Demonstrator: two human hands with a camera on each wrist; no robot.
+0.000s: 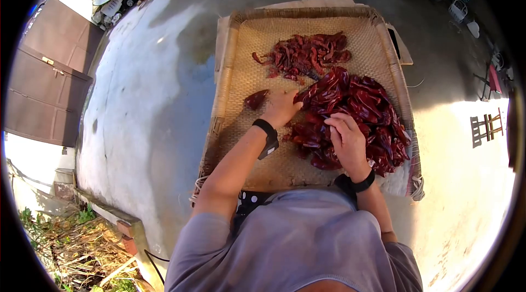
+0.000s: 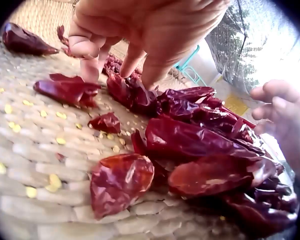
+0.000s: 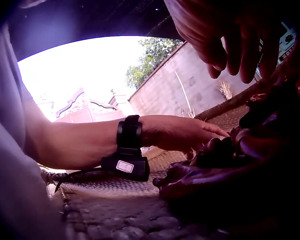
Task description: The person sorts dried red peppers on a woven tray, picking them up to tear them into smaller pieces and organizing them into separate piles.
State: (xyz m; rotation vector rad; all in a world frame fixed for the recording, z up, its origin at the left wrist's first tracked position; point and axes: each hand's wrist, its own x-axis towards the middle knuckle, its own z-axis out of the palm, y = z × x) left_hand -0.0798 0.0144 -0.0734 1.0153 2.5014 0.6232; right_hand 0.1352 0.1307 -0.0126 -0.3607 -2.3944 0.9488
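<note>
A pile of dried dark red peppers (image 1: 367, 100) fills the right part of a woven tray (image 1: 260, 168). At the pile's left edge, the left hand (image 1: 282, 108) reaches down; in the left wrist view the fingertips of this hand (image 2: 150, 35) touch a pepper (image 2: 130, 95), and a torn piece (image 2: 67, 92) lies just below them. Over the pile's front part hangs the right hand (image 1: 349, 141), fingers loosely bent with nothing seen between them. The right wrist view shows this hand (image 3: 235, 40) above the dark peppers (image 3: 205, 175).
Shrivelled red pieces (image 1: 307, 53) lie in a heap at the tray's far side. One pepper (image 1: 256, 100) sits apart at the left, and pale seeds (image 2: 52, 182) dot the weave. The tray has a raised rim (image 1: 301, 13). Concrete ground (image 1: 142, 100) surrounds it.
</note>
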